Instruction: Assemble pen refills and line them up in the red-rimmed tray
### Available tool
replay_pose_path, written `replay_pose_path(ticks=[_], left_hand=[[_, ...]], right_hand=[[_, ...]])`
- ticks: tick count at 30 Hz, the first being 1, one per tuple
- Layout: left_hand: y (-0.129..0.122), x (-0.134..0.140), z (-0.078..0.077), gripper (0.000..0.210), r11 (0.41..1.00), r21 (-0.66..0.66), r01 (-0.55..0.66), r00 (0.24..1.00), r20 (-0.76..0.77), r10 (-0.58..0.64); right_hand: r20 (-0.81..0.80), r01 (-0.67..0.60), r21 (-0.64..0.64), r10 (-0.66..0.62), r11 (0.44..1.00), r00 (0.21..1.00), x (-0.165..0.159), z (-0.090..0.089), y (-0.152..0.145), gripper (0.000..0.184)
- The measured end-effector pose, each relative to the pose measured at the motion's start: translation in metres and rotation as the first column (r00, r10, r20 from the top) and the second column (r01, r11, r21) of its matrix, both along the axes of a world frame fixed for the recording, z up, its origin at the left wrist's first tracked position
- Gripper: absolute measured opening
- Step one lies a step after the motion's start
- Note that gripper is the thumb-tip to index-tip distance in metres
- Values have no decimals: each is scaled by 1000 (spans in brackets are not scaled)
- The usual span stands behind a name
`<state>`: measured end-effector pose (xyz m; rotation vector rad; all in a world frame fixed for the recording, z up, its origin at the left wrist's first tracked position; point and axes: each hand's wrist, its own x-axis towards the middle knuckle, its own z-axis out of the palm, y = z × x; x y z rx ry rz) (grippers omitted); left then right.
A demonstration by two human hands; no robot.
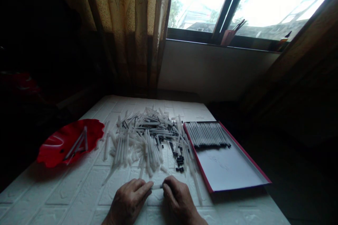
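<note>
Near the front of the table, my left hand (130, 199) is closed on one end of a translucent white pen barrel (157, 186). My right hand (179, 197) is closed around its other end, where a small dark part shows at the fingertips. The barrel lies level between the two hands, its ends hidden by the fingers. Just beyond them spreads a pile of loose pen parts (148, 126): clear tubes, dark thin refills and white pieces. Several small black plugs (180, 161) lie at the pile's right side.
A shallow box with red edges (235, 172) on the right holds a row of pens with black ends (211, 135). On the left, a red scalloped plate (50, 144) carries a few pens. The white brick-patterned table (76, 182) stands before a curtain (132, 24) and window.
</note>
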<state>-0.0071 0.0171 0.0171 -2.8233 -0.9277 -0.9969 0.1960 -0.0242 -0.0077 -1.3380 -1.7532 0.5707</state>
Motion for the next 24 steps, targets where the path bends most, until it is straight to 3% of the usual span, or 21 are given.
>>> replay_pose_path(ticks=[9,18,24], left_hand=[[-1,0,0,36,999,33,-21,1000,-21,22],[0,-3,-7,34,995,35,-95,995,32,94],[0,-3,-8,32,995,35,-95,992,82,92]], right_hand=[[75,64,-29,-62,998,995,-4,-2,2,31],[-135,149,-59,-156,987,978,-1,0,2,39],[-138,169,-54,-175,984,975,-2,-2,4,39]])
